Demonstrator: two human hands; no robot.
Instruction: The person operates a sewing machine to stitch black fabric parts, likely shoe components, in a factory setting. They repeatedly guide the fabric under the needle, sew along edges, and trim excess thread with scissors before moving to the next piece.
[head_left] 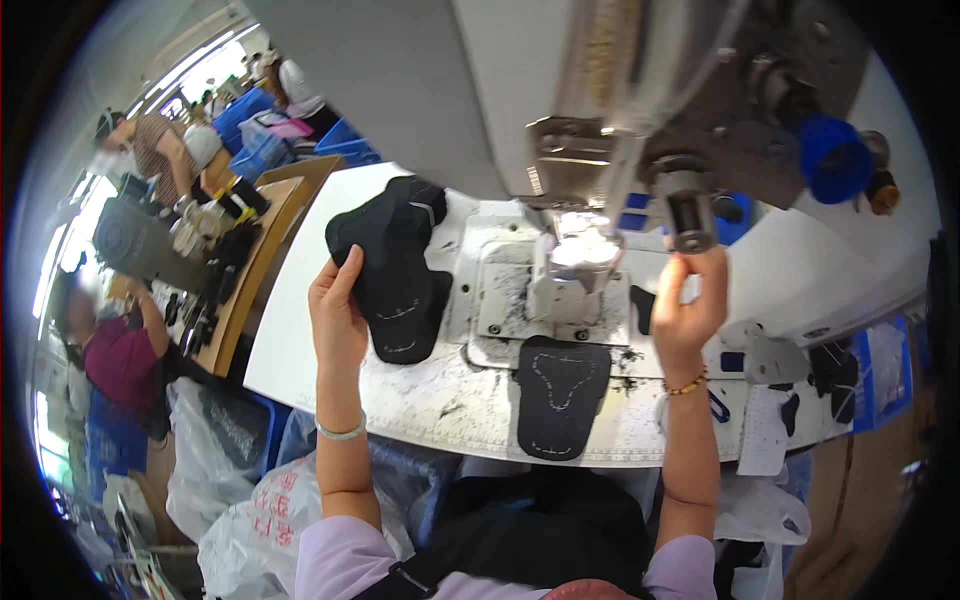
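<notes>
My left hand [341, 305] grips the edge of a black, curvy-cut fabric piece [400, 285] with pale stitching, thumb on top, at the left of the sewing machine's bed. My right hand [690, 305] is raised at the right of the lit sewing head [585, 245], just under a round metal machine part [690, 215]. Its fingers are pinched together; what they hold, if anything, is too small to make out. A second black fabric piece [563, 400], stitched with a light outline, lies on the white table [430, 395] in front of the metal sewing plate [510, 300].
Dark lint is scattered over the table. At the right stand a grey machine part [775, 355] and a white paper sheet [764, 430]. Plastic bags [265, 520] hang below the table edge. Two co-workers sit at the left beside another sewing machine [145, 240]; blue crates stand behind.
</notes>
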